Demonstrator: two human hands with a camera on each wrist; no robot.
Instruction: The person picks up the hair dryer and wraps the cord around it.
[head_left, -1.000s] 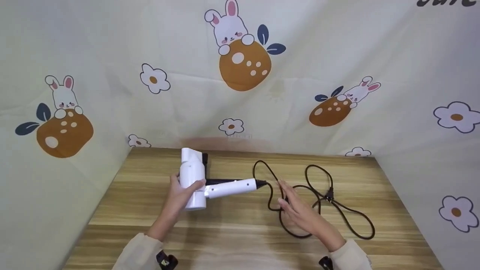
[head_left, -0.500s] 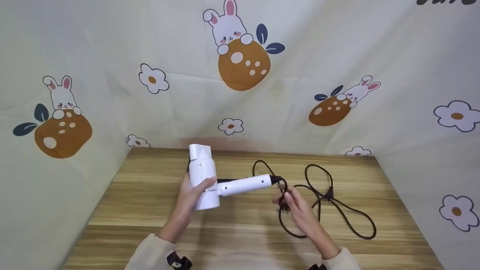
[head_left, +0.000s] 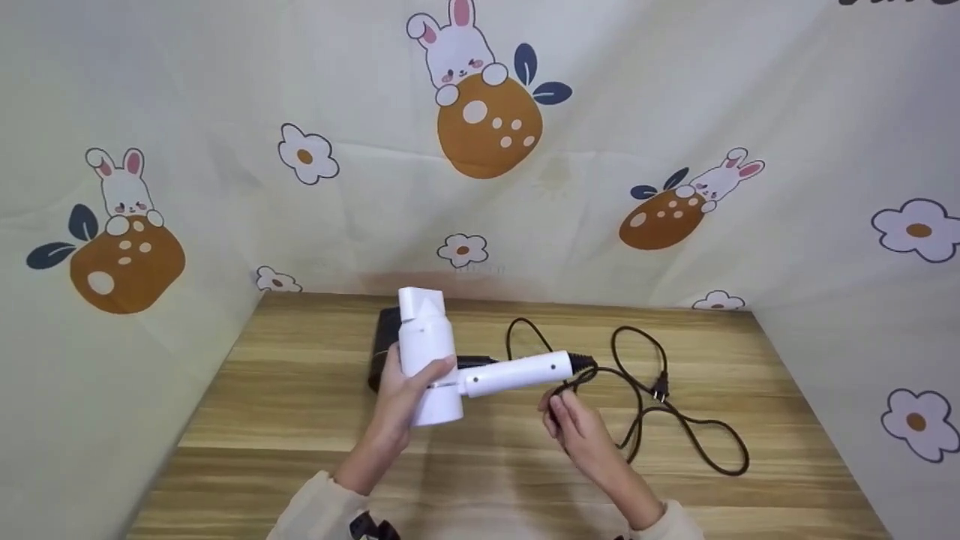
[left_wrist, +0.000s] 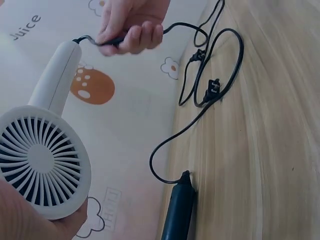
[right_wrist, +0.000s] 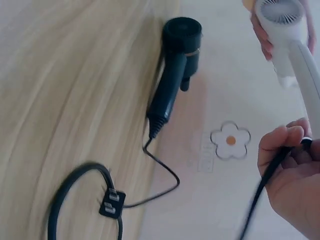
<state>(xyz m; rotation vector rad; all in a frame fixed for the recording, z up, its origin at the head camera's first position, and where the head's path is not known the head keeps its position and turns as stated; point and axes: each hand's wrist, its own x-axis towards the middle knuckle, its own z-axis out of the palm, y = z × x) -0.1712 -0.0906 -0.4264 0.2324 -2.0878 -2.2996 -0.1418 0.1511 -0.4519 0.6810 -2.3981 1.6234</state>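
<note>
A white hair dryer (head_left: pixel 426 345) is held above the table, its nozzle toward the back wall and its handle to the right. My left hand (head_left: pixel 405 394) grips the barrel, thumb across the near side. In the left wrist view the round slatted intake (left_wrist: pixel 40 159) faces the camera. Just below the handle's end, my right hand (head_left: pixel 576 426) pinches the black cord (right_wrist: pixel 265 180) between thumb and fingers. Behind the white dryer lies a black hair dryer (right_wrist: pixel 170 85), mostly hidden in the head view but plain in the right wrist view.
Loops of black cord (head_left: pixel 739 442) spread over the right side of the wooden table (head_left: pixel 247 420). A two-pin plug (head_left: pixel 660 386) lies among them, and a second plug (left_wrist: pixel 199 55) shows in the left wrist view. A printed cloth (head_left: pixel 360 210) hangs around the back and sides.
The white hair dryer has moved right with my left hand, uncovering part of the black one. My right hand, open a second ago, has closed on the cord and drawn slightly nearer.
</note>
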